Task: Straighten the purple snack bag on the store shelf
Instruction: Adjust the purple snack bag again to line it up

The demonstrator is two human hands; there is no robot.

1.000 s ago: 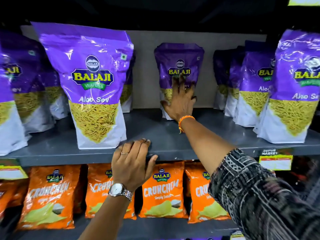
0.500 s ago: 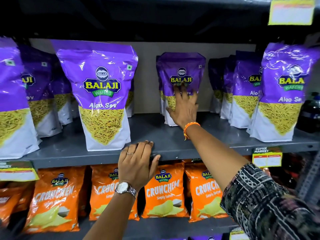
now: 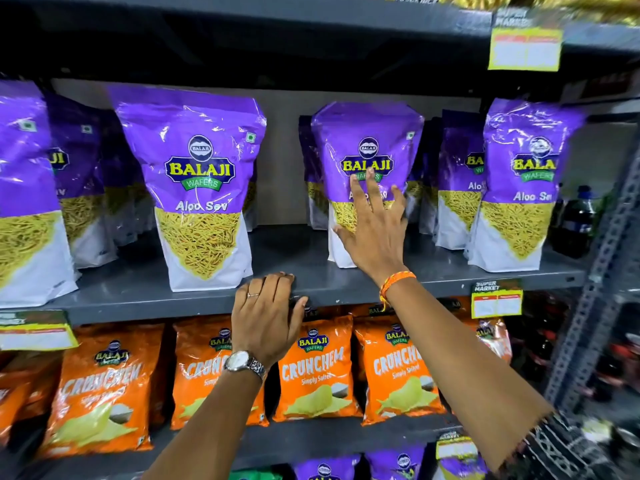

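Snack bag [image 3: 367,133] upright on shelf [image 3: 311,275] — more bags behind, either side.

Light falls from above and in front, bright on the shelf level with the hands. Glare streaks the glossy purple bag [image 3: 194,174] just left of the hands. Above them the shelf underside is dark. Far right of the hands the frame smears and bends.

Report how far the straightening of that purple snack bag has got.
Looks done: the purple snack bag stands upright, label facing out. In hand: the right hand lies flat and open against its front, while the left hand rests on the shelf edge. Left: let go, probably after a last nudge.
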